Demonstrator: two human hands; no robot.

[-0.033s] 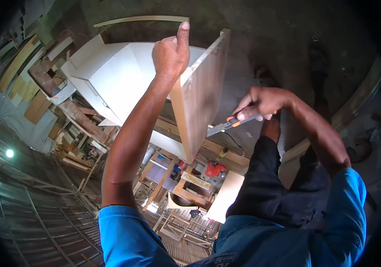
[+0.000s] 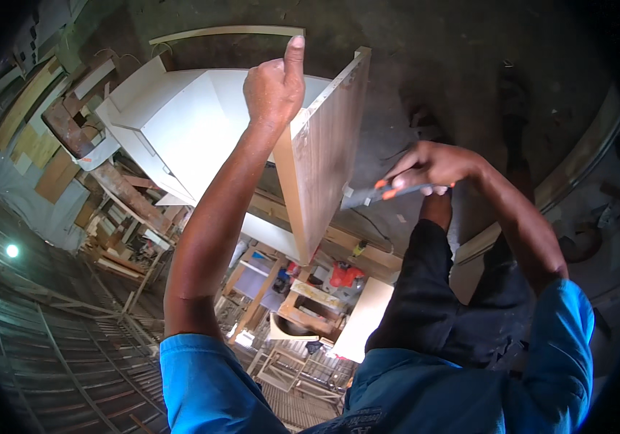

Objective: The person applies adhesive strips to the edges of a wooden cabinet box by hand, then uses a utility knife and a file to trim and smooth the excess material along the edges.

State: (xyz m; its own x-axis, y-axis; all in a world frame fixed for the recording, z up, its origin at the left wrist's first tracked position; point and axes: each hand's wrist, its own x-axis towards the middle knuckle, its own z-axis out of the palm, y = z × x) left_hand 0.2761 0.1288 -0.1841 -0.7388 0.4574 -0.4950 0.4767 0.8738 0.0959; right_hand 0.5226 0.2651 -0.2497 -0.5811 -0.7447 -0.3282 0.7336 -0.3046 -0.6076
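My left hand [image 2: 274,90] is closed on the upright edge of a wood-grain panel [image 2: 324,159], thumb raised, its curled fingers partly hidden. The panel has a pale raw edge and stands beside a white board carcass [image 2: 187,123]. My right hand [image 2: 433,166] grips a grey-and-orange utility knife [image 2: 389,189], whose blurred blade points left toward the lower part of the panel's face. A small pale piece, too blurred to name, shows near the blade by the panel.
Stacked boards and offcuts [image 2: 57,166] lie at the left. A person in red [image 2: 346,273] is among wooden frames in the background, near a pale board [image 2: 364,318]. My legs and feet are at the right over a dark concrete floor [image 2: 455,58]. A long strip [image 2: 223,32] lies beyond the carcass.
My right hand and the knife have shifted slightly, and the blade is more blurred. The whole view has moved a little; my left hand keeps its grip.
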